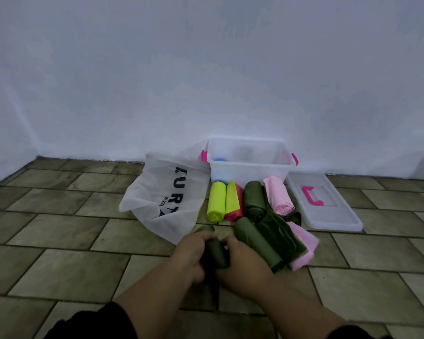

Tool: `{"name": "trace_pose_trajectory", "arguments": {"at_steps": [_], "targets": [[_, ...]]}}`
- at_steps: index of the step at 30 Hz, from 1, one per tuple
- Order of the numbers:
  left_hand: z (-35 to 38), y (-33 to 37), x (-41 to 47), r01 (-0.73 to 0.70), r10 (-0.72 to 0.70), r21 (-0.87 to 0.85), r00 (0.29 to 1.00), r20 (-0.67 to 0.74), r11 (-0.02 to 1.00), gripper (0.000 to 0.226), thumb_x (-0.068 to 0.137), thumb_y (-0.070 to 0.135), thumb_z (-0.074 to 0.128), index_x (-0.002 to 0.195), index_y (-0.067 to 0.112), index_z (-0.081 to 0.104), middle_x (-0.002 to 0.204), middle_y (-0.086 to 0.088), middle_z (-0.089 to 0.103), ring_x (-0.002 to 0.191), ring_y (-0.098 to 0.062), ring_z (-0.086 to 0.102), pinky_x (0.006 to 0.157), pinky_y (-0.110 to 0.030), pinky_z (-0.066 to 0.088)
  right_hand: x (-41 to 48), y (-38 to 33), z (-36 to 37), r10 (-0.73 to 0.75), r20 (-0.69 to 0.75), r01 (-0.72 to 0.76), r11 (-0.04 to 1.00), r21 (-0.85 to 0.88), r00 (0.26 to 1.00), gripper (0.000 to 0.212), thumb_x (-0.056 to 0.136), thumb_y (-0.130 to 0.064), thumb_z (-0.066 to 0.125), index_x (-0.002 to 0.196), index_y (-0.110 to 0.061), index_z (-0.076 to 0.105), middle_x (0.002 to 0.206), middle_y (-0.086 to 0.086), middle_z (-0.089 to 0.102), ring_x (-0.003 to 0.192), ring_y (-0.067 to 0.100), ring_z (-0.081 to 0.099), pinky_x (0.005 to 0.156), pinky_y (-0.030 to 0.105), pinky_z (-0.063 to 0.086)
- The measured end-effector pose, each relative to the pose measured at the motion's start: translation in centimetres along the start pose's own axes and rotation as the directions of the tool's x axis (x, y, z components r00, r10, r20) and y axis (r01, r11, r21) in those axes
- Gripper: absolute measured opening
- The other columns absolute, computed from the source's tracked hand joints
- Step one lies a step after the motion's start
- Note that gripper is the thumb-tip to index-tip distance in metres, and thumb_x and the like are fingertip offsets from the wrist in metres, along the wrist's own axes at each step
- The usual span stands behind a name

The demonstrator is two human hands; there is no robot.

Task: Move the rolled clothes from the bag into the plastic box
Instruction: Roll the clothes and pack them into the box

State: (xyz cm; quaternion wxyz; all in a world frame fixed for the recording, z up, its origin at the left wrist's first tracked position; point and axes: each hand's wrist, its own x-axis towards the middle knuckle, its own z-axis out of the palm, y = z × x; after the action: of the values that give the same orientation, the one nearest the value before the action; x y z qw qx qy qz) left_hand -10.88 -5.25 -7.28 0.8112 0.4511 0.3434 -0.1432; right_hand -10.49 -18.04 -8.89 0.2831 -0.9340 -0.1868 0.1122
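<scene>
— Tiled floor [59, 228], greenish-brown, meeting a white wall [206, 69]. Entry one: where is the work item?
— Olive roll [214, 252], low centre, just off the bag's near corner. Left hand [190, 255] is curled round its left side and right hand [242, 263] is wrapped over its right side. Both are clamped on it.
— Other rolls?
— Four lie side by side on the floor in front of the plastic box [250, 172]: lime roll [216, 201], yellow-and-red roll [234, 201] touching it, dark green roll [255, 201], pink roll [278, 196]. Nearer the person, a second olive bundle [257, 243] lies just beside the right hand. A loosened dark green cloth [282, 231] lies against it, over a pink cloth [302, 248].
— Bag and box?
— Bag [164, 192]: white, translucent, dark lettering, slumped on the floor left of the box and touching it. The box is clear and open, set against the wall, with a pink latch [203, 155] at each end. Something blue [220, 159] shows inside at the left. The box wall is hazy, so it is possibly a roll; cannot tell.
— Lid?
— Lid [328, 211] lies flat on the floor right of the box, pink handle [312, 195] facing up.
</scene>
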Motion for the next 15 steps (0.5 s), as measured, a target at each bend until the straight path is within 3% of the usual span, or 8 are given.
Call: {"name": "trace_pose_trajectory", "arguments": {"at_steps": [4,9,11,15], "targets": [[0.1,-0.3,0.5,0.023,-0.023,-0.029,1.0,0.006,0.999,0.023,0.079,0.01,0.063,0.1,0.0,0.061,0.064,-0.022,0.069,0.052,-0.034,0.068,0.045,-0.037,0.053,0.1,-0.2,-0.5,0.089,0.127,-0.116,0.97,0.216,0.988,0.045,0.07,-0.034,0.067,0.108,-0.023,0.046,0.093,0.0,0.064,0.076,0.016,0.065,0.063,0.033,0.056],[0.4,-0.4,0.9,-0.039,0.04,0.017,0.999,-0.022,0.999,0.028,0.072,0.008,0.066,0.1,0.005,0.064,0.1,-0.024,0.065,0.089,-0.04,0.063,0.065,-0.043,0.053,0.2,-0.1,-1.4,0.169,0.178,-0.239,0.813,0.531,0.969,0.041,0.076,-0.03,0.073,0.109,-0.025,0.049,0.096,-0.005,0.062,0.086,0.011,0.062,0.069,0.024,0.052],[0.5,-0.5,1.2,-0.104,0.104,-0.005,0.994,-0.028,0.995,0.029,0.073,0.004,0.065,0.101,0.012,0.061,0.102,-0.023,0.064,0.09,-0.041,0.062,0.065,-0.045,0.054,0.2,0.1,-1.6,0.165,0.197,-0.249,0.791,0.559,0.966,0.042,0.074,-0.029,0.075,0.108,-0.026,0.05,0.097,-0.004,0.064,0.087,0.013,0.064,0.069,0.025,0.052],[0.7,-0.7,1.6,-0.181,0.18,-0.017,0.982,-0.058,0.983,0.034,0.075,0.001,0.066,0.102,0.019,0.056,0.101,-0.021,0.061,0.088,-0.04,0.062,0.061,-0.043,0.055,0.4,0.1,-1.5,0.142,0.203,-0.225,0.845,0.484,0.969,0.048,0.07,-0.029,0.079,0.11,-0.02,0.055,0.099,-0.001,0.065,0.088,0.015,0.063,0.067,0.025,0.05]]}}
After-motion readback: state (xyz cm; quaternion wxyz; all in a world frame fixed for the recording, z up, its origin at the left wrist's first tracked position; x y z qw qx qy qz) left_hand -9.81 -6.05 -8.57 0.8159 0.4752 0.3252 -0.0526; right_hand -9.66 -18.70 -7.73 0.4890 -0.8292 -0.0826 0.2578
